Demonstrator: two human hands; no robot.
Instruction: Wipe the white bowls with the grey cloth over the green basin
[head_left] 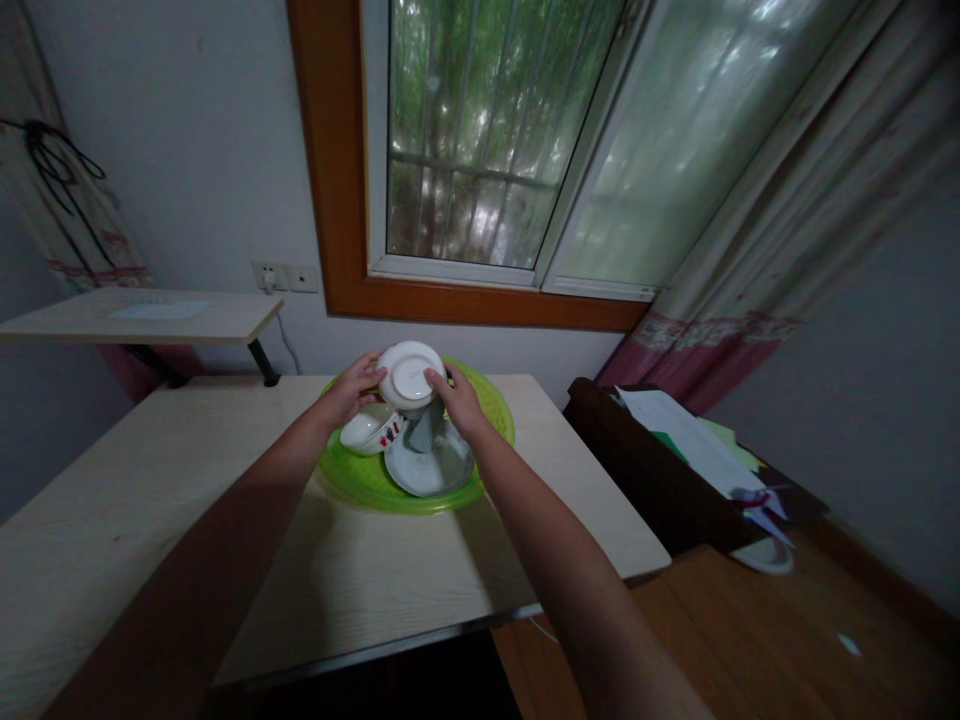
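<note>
Between my two hands a white bowl (pixel 409 374) is held up with its underside and foot ring towards me. My left hand (pixel 351 388) grips its left edge, and my right hand (pixel 457 400) has the thumb on its base at the right. A grey-blue cloth (pixel 425 428) hangs just below the bowl near my right hand; whether my fingers hold it is hidden. Underneath, a second white bowl (pixel 367 432) with a red pattern sits tilted beside a pale plate (pixel 427 472). Both rest in a round green tray (pixel 352 490).
The tray stands on a light wooden desk (pixel 585 490) against the wall below a window (pixel 480 150). A raised shelf (pixel 135 315) is at the left. Right of the desk, papers (pixel 682 430) lie on a dark brown piece of furniture (pixel 645 470).
</note>
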